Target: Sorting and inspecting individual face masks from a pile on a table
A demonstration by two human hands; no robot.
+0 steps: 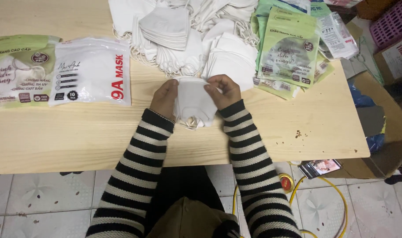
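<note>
- While both hands work at the near middle of the table (pixel 77 141), the left hand (pixel 164 99) and right hand (pixel 223 90) close on a small stack of white masks (pixel 193 103), one at each upper corner.
- Fingers curl over the stack's top edge and thumbs seem to press from the near side; neither hand is open, and both grip the same stack.
- Loose ear loops hang from the stack's lower edge, just above the striped sleeves (pixel 141 154).
- Just beyond the hands lies a big heap of masks (pixel 196 39), nearly touching the held ones.
- Risk, as I judge it: a loop could snag a sleeve or the heap and drag masks askew.
- A slack grip could let the stack fan out, since the thin layers look slippery.
- Green packets (pixel 289 48) sit to the right, a white packet (pixel 90 70) and another green one (pixel 18 70) to the left, well apart from the hands.
</note>
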